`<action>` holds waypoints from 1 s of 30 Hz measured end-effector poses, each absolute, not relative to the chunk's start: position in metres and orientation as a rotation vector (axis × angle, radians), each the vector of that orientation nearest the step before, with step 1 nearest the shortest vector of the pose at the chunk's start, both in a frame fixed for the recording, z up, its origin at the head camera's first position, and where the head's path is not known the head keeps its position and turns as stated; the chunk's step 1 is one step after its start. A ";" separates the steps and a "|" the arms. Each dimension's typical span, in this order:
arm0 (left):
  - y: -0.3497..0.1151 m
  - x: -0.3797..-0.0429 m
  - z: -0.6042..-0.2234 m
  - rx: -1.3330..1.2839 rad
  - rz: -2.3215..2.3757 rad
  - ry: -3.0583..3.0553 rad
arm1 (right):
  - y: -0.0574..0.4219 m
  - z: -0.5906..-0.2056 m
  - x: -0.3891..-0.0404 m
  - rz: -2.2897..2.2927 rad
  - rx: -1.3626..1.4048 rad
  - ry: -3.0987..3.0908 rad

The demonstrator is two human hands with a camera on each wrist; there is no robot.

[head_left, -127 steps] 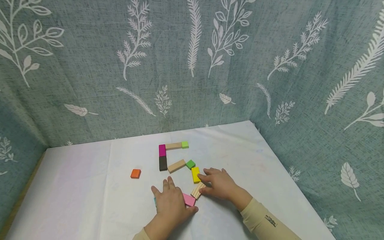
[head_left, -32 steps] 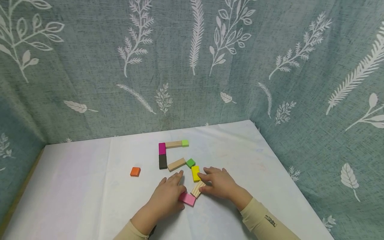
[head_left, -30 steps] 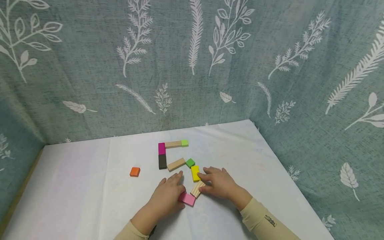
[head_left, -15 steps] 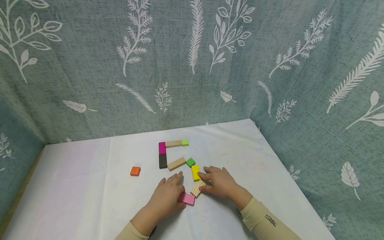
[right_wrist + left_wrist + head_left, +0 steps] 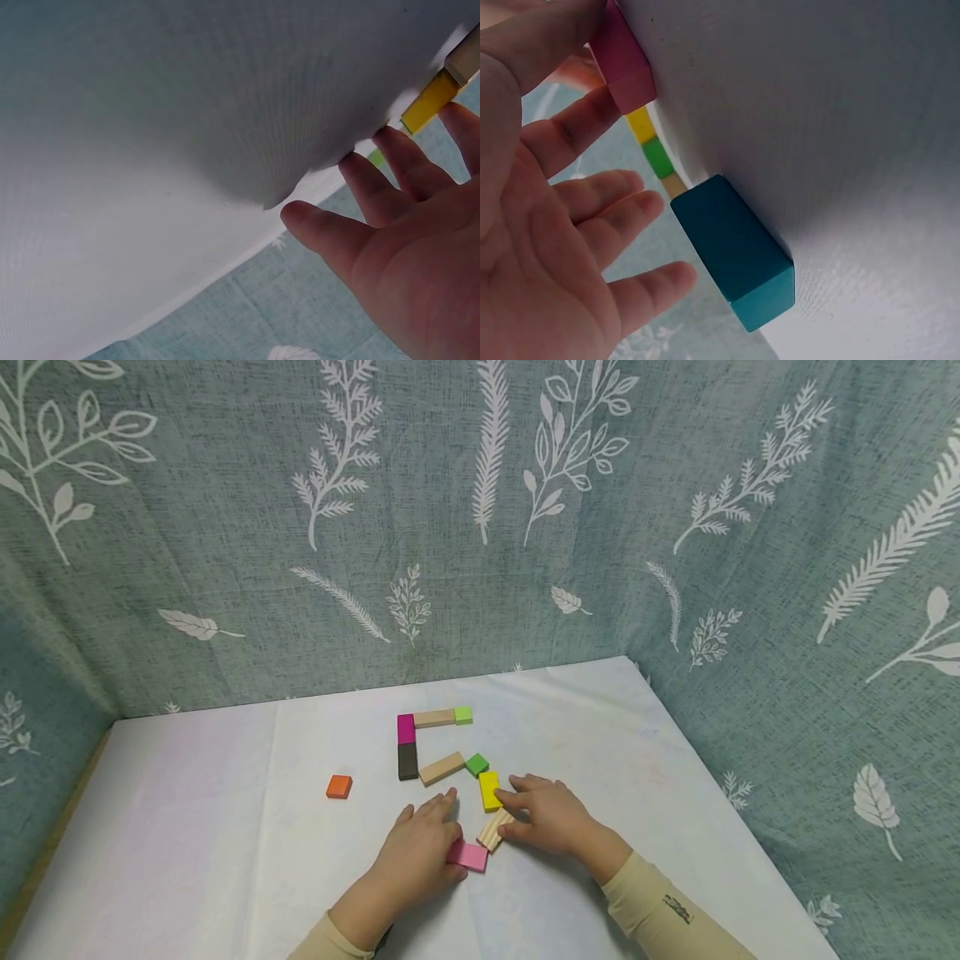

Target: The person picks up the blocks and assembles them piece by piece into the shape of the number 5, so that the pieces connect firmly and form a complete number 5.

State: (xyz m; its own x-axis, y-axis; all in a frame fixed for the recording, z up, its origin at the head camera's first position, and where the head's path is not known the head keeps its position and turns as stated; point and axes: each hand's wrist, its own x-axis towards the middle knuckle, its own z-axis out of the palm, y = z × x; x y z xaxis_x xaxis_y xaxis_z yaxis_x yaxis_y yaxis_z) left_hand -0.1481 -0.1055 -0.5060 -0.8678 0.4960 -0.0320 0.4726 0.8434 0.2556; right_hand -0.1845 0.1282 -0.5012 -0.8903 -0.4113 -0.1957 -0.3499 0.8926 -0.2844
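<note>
My left hand (image 5: 417,853) pinches one end of a pink wooden block (image 5: 470,857) between thumb and index finger; its other fingers stay loosely extended. In the left wrist view a teal block (image 5: 731,251) lies on the cloth beside those fingers; the hand hides it in the head view. My right hand (image 5: 551,817) rests with relaxed fingers, index fingertip at a yellow block (image 5: 489,792) and thumb at the end of a striped plain-wood block (image 5: 492,831). The striped block's lower end sits right by the pink block's corner.
Above the hands, a green block (image 5: 477,765), a plain block (image 5: 442,768), a black block (image 5: 407,761), a magenta block (image 5: 406,728), another plain block (image 5: 434,718) and a lime block (image 5: 463,715) form a bent line. An orange block (image 5: 339,787) lies apart on the white cloth (image 5: 187,827).
My left hand, spread over the pink and teal blocks at first, has turned and now pinches the pink one. The pink block has straightened slightly. My right hand has barely moved.
</note>
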 end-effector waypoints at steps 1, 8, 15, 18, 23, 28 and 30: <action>-0.105 -0.148 -0.506 0.770 0.366 2.924 | 0.128 -0.501 -0.185 -0.357 -0.574 2.806; -0.112 -0.149 -0.504 0.713 0.444 2.923 | 0.128 -0.500 -0.185 -0.373 -0.587 2.791; -0.140 -0.150 -0.493 0.587 0.549 2.943 | 0.127 -0.501 -0.187 -0.356 -0.580 2.773; -0.157 -0.150 -0.491 0.513 0.583 2.933 | 0.127 -0.502 -0.187 -0.342 -0.600 2.770; -0.180 -0.147 -0.497 0.420 0.578 2.884 | 0.129 -0.502 -0.187 -0.325 -0.618 2.776; -0.186 -0.144 -0.506 0.378 0.542 2.889 | 0.130 -0.501 -0.185 -0.333 -0.604 2.778; -0.186 -0.143 -0.508 0.375 0.527 2.916 | 0.131 -0.502 -0.185 -0.340 -0.595 2.776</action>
